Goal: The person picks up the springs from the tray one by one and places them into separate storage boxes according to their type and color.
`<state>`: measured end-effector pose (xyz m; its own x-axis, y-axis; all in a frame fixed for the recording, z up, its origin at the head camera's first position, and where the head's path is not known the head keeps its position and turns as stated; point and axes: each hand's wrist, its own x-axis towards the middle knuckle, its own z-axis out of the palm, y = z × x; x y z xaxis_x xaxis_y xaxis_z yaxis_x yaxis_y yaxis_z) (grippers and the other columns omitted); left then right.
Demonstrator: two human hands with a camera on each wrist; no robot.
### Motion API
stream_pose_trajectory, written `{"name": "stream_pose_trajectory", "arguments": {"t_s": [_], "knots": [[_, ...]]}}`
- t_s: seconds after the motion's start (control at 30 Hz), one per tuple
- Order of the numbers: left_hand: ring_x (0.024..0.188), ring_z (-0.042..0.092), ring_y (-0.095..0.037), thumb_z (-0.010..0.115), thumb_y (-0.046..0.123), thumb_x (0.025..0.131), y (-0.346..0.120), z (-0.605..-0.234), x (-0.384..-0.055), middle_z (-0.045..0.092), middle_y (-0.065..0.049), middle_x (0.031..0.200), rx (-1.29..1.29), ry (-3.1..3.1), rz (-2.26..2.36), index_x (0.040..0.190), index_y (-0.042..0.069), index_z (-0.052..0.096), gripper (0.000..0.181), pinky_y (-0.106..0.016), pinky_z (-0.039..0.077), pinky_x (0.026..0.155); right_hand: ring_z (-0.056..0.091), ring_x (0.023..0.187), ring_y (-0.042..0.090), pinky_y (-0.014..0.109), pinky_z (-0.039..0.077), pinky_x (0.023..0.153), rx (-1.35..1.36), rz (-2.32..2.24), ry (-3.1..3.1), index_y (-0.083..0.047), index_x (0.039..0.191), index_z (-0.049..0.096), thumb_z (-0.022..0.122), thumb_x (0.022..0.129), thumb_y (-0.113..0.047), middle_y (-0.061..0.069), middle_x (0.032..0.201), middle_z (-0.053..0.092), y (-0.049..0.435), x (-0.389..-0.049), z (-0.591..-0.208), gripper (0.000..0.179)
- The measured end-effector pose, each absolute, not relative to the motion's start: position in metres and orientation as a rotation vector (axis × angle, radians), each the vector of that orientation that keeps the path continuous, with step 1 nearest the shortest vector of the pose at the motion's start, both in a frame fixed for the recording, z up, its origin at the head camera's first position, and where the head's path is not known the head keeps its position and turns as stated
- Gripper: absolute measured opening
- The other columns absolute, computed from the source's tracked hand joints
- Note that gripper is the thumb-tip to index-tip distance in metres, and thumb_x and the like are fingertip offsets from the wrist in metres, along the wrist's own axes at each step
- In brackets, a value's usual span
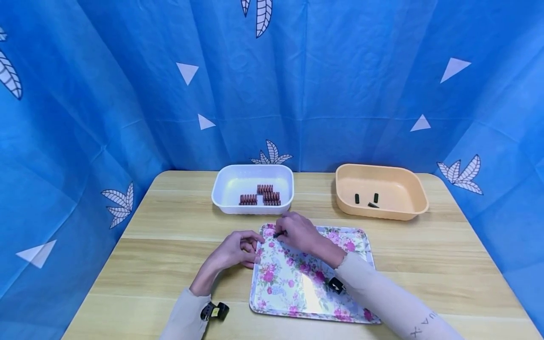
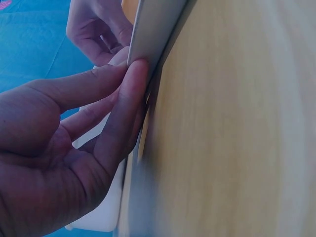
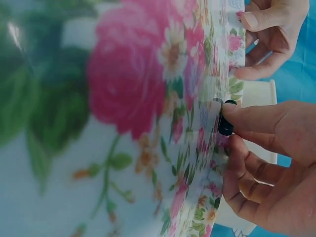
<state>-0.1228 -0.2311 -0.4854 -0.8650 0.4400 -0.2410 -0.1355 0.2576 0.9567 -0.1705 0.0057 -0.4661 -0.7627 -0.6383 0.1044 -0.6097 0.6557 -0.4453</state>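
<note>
A floral tray (image 1: 293, 288) lies on the wooden table. At its far left part, my right hand (image 1: 299, 231) pinches a small dark green spring (image 3: 227, 117) between thumb and fingertips, right at the tray's surface. My left hand (image 1: 235, 248) holds the tray's left rim; in the left wrist view the thumb and index finger (image 2: 134, 81) pinch that edge from both sides. Beyond the tray a white bin (image 1: 218, 189) contains several reddish-brown springs (image 1: 248, 199) in groups. A beige bin (image 1: 399, 208) at the far right holds 3 dark green springs (image 1: 376, 197).
The wooden table (image 1: 170, 208) extends on both sides of the tray. Blue curtains (image 1: 340, 80) with leaf and triangle prints hang behind and beside it. The right forearm (image 1: 382, 293) crosses over the tray's right part.
</note>
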Motion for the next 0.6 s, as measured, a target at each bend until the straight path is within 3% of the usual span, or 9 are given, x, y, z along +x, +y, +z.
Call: {"name": "stream_pose_trajectory", "arguments": {"t_s": [0.6], "knots": [[0.07,0.063,-0.018,0.075,-0.012,0.084,-0.23,-0.483,-0.122,0.058,-0.015,0.091,0.25,2.076,1.635,0.123,-0.006,0.065,0.041,-0.04,0.066,0.065,0.066,0.087,0.016,0.03,0.06,0.076,-1.005,-0.788,2.798,-0.013,0.097,0.077,0.082,0.088,-0.012,-0.002,0.091,0.071,0.019,-0.158,-0.449,0.011]]}}
